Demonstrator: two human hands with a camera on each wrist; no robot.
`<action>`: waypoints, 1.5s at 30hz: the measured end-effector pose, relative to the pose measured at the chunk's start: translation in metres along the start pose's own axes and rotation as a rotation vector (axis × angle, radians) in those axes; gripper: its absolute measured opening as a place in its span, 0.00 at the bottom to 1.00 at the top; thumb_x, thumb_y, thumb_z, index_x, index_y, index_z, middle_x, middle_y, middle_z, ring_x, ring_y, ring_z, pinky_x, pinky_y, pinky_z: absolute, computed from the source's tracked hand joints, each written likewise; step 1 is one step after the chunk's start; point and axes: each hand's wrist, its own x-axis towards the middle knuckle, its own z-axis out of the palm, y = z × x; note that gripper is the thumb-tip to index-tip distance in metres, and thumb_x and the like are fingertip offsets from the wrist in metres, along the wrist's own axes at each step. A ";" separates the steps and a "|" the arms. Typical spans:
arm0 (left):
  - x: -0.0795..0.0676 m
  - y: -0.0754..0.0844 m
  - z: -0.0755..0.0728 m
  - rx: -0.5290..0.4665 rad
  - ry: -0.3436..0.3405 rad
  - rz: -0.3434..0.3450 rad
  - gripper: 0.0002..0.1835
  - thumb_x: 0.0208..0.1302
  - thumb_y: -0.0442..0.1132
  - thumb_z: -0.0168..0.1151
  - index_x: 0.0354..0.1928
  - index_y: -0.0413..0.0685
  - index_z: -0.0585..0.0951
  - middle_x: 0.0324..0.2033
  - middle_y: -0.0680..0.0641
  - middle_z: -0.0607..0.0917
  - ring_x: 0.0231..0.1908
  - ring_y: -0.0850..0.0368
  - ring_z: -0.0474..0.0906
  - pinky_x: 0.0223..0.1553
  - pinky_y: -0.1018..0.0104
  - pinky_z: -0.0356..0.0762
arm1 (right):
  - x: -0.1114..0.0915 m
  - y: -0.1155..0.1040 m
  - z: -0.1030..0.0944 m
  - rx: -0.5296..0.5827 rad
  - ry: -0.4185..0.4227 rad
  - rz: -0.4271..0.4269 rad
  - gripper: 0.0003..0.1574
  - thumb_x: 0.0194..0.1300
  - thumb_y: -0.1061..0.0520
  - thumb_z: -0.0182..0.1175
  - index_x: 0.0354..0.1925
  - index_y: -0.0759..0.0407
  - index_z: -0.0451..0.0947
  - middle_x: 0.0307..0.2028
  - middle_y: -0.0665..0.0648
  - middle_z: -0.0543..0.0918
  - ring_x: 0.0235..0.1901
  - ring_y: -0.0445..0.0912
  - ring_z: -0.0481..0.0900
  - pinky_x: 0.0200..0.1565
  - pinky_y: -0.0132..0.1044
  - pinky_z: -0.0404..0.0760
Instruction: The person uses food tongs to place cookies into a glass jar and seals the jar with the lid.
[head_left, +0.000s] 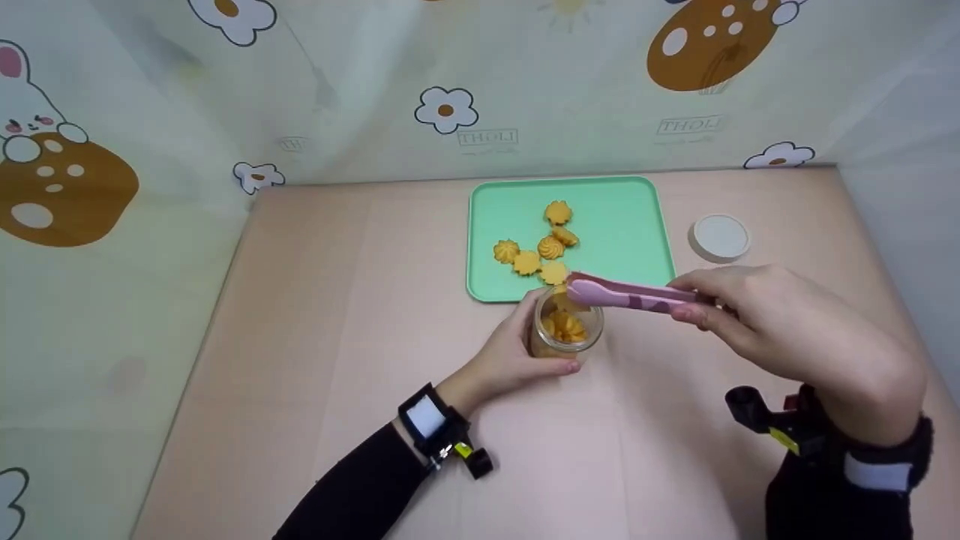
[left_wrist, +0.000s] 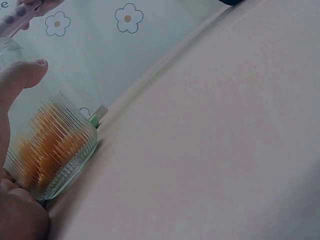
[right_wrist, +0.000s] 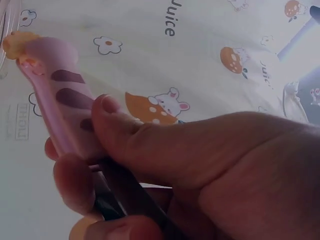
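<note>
My left hand (head_left: 508, 357) curls round a ribbed glass jar (head_left: 552, 348) on the table, its thumb along the near side. Several golden cookies (left_wrist: 50, 145) show through the jar's wall in the left wrist view. With thumb and fingers, my right hand (head_left: 780, 322) grips pink tongs (head_left: 634, 297) that have dark stripes. The tongs' tips pinch a cookie (right_wrist: 19, 45), seen in the right wrist view beside the glass; from the head it appears at the jar's mouth. Whether it touches the rim, I cannot tell.
Behind the jar lies a green tray (head_left: 622, 225) with several flower-shaped cookies (head_left: 550, 247) on its left and middle part. A round white lid (head_left: 720, 238) rests on the table (head_left: 300, 375) right of the tray. A patterned curtain (head_left: 360, 90) hangs along the back and sides.
</note>
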 end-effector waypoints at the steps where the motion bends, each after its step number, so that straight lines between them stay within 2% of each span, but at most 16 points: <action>1: 0.000 0.000 0.000 -0.001 -0.001 0.002 0.53 0.55 0.42 0.87 0.80 0.68 0.67 0.72 0.58 0.77 0.71 0.57 0.74 0.78 0.52 0.67 | 0.000 -0.001 0.000 -0.001 -0.007 0.005 0.07 0.75 0.58 0.71 0.50 0.52 0.89 0.33 0.42 0.82 0.31 0.39 0.74 0.33 0.39 0.78; 12: 0.001 0.000 -0.001 -0.027 -0.025 0.014 0.53 0.56 0.41 0.86 0.81 0.66 0.66 0.71 0.55 0.78 0.69 0.56 0.77 0.76 0.54 0.71 | -0.001 -0.010 -0.001 -0.013 -0.074 0.035 0.08 0.78 0.53 0.69 0.52 0.51 0.88 0.36 0.41 0.84 0.33 0.39 0.77 0.36 0.44 0.81; 18: 0.001 -0.001 -0.001 -0.033 -0.029 0.019 0.53 0.56 0.41 0.87 0.81 0.66 0.65 0.71 0.55 0.79 0.67 0.56 0.78 0.75 0.55 0.72 | 0.000 -0.012 0.001 0.004 -0.095 0.039 0.09 0.79 0.51 0.68 0.52 0.51 0.88 0.35 0.40 0.84 0.32 0.38 0.76 0.36 0.43 0.81; 26: 0.001 -0.002 -0.001 -0.021 -0.017 0.028 0.52 0.57 0.40 0.86 0.81 0.64 0.66 0.71 0.56 0.78 0.70 0.57 0.75 0.78 0.54 0.66 | -0.005 -0.013 0.001 0.007 -0.025 -0.007 0.12 0.75 0.52 0.72 0.53 0.52 0.87 0.31 0.39 0.79 0.29 0.36 0.73 0.32 0.36 0.76; 32: 0.001 -0.003 -0.001 -0.010 -0.018 0.020 0.52 0.57 0.41 0.86 0.80 0.66 0.67 0.71 0.57 0.78 0.70 0.58 0.75 0.78 0.53 0.67 | -0.004 -0.011 0.000 0.013 -0.019 0.005 0.13 0.76 0.52 0.71 0.55 0.53 0.87 0.33 0.41 0.80 0.31 0.37 0.74 0.33 0.38 0.77; 36: 0.001 -0.002 -0.001 0.006 -0.014 0.019 0.52 0.57 0.42 0.86 0.80 0.66 0.67 0.71 0.57 0.78 0.71 0.59 0.74 0.79 0.54 0.65 | -0.003 -0.009 0.000 0.014 0.021 0.002 0.14 0.75 0.53 0.72 0.56 0.53 0.88 0.34 0.42 0.81 0.33 0.38 0.75 0.35 0.39 0.79; 45: 0.001 -0.002 -0.001 0.006 -0.015 0.034 0.52 0.57 0.42 0.86 0.80 0.63 0.67 0.71 0.50 0.78 0.71 0.58 0.73 0.79 0.54 0.65 | 0.005 0.000 0.002 0.040 0.036 0.010 0.15 0.76 0.53 0.71 0.57 0.55 0.86 0.32 0.42 0.80 0.31 0.39 0.74 0.34 0.38 0.76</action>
